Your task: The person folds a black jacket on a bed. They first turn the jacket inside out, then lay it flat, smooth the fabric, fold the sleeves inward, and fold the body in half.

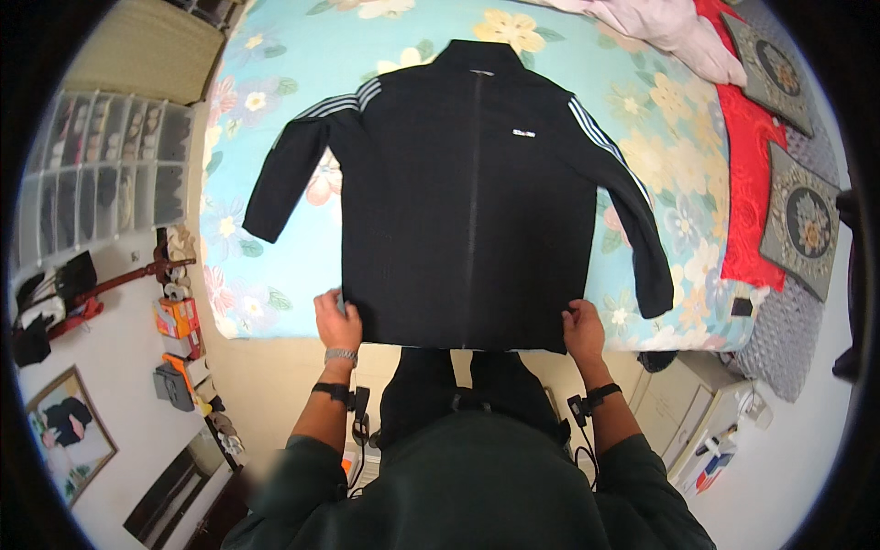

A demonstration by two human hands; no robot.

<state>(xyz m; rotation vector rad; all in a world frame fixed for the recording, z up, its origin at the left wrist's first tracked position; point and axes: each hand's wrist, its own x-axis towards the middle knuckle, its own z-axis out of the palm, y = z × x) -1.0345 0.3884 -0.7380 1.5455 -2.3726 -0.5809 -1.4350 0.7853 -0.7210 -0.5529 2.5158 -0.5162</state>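
A black zip-up jacket [472,197] with white stripes on the shoulders lies spread flat, front up, on a bed with a light blue floral sheet [275,266]. Both sleeves angle out and down. My left hand [336,321] pinches the jacket's lower left hem corner at the bed's near edge. Over at the lower right hem corner, my right hand [583,330] grips the fabric the same way. Each wrist wears a black band, and the left also has a metal watch.
A pink blanket [669,32], a red cloth [747,165] and grey patterned cushions [802,225] lie along the bed's right side. White drawer units [101,170] stand at left, with boxes and small items [179,321] on the floor beside the bed.
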